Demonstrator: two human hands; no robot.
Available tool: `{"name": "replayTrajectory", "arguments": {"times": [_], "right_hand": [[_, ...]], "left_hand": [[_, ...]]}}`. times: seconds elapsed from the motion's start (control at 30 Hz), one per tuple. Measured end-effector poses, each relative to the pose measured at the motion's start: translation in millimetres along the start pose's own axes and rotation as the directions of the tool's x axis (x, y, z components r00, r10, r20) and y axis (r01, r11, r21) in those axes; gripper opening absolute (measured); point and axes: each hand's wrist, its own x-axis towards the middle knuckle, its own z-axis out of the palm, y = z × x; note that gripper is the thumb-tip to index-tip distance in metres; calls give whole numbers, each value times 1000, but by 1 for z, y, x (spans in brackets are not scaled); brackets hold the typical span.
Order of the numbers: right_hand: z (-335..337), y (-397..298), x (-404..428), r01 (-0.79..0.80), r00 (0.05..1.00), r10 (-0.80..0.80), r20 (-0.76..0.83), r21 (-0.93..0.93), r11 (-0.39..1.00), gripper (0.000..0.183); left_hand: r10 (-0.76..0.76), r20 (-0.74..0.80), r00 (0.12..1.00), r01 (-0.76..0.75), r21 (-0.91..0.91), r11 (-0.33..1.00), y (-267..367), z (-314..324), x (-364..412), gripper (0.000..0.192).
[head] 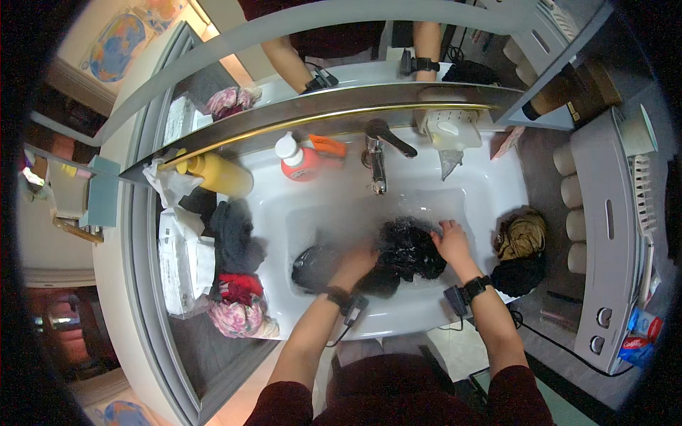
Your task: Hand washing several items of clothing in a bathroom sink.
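Observation:
A wet black cloth (413, 247) lies bunched in the basin of a white sink (495, 186). More dark fabric (315, 267) spreads through the water to its left. My left hand (359, 262) rests between the two dark masses, touching the fabric; a hazy patch blurs its fingers, so its grip is unclear. At the bunch's right edge is my right hand (452, 240), fingers apart, with the fingertips at or just beside the cloth. Above the basin stands a chrome faucet (377, 165), its lever turned to the right.
A coral pump bottle (299, 162) and a yellow bottle (224, 174) occupy the back left rim. Dark cloth (232, 237), pink floral fabric (242, 314) and a tissue pack (184, 261) sit left. Brown fabric (521, 234) and black fabric (518, 276) lie right, beside a grey organizer (602, 255).

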Motion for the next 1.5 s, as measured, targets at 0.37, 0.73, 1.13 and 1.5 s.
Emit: {"name": "replayTrajectory", "arguments": {"times": [0.37, 0.73, 1.13, 1.5], "right_hand": [[58, 10, -2, -143, 987, 60, 151, 631, 762, 33], [-95, 27, -57, 241, 964, -104, -246, 634, 735, 24], [-326, -67, -114, 639, 674, -397, -623, 223, 736, 23], [-440, -105, -164, 772, 262, -543, -798, -164, 614, 19]], "left_hand": [[187, -47, 981, -186, 17, 982, 41, 12, 62, 55], [197, -24, 980, -198, -201, 959, 42, -126, -55, 30], [576, -593, 563, -646, 118, 754, 98, -283, -173, 17], [422, -776, 469, -665, 4, 747, 131, -370, -252, 20]]}}
